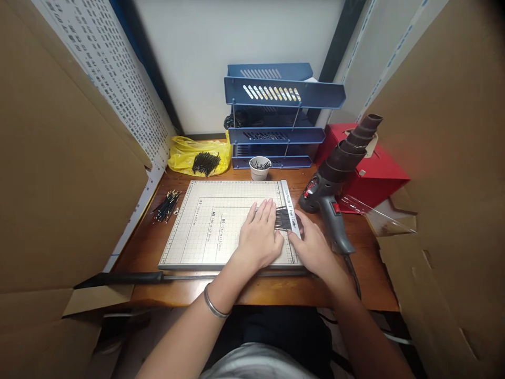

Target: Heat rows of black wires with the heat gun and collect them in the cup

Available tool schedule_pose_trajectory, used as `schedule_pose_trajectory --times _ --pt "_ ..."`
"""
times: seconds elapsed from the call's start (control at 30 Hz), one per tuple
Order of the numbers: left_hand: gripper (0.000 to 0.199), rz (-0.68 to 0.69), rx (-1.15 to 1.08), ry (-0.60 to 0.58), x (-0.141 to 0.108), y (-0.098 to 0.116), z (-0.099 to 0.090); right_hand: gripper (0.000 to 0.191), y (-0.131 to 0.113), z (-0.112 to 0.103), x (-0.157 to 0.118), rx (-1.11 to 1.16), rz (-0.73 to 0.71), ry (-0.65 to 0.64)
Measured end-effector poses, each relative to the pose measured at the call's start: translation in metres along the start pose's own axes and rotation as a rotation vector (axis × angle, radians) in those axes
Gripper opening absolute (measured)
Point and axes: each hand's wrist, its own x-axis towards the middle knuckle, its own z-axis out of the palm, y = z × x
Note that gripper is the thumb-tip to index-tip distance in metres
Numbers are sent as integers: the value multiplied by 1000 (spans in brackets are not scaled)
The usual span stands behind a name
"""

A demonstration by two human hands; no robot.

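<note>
My left hand [258,234] lies flat, fingers stretched out together, on a row of thin black wires [282,218] on the paper cutter [205,231]. The wires run side by side to the right, up to the white edge strip [292,210] of the cutter. My right hand [311,242] is at that strip, its thumb on the near side and its fingers just past the edge, thumb and fingers apart. Whether its fingertips touch the wire ends is hidden. The cutter's black handle [122,278] and long arm lie down along the front edge.
A paper cup [260,169] of short pieces, a yellow bag [179,155] with a black wire pile [206,163] and a loose wire bundle [168,206] surround the cutter. Behind stands a blue tray rack [276,135]. A heat gun [335,173] and red box [379,176] stand right, between cardboard walls.
</note>
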Motion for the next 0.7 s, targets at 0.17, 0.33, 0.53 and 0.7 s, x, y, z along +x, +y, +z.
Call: schedule_pose_trajectory --times 0.17,0.33,0.53,0.7 --pt "66 2 -9 -36 4 0 3 54 -3 1 3 -35 -22 -12" --pt "64 5 -25 -89 4 1 -1 52 -1 2 4 -27 -53 -3" --pt "63 12 -20 -91 4 1 0 55 0 9 3 -40 -26 19" --pt "63 11 -32 -81 4 1 2 61 -1 12 -1 -103 48 -28"
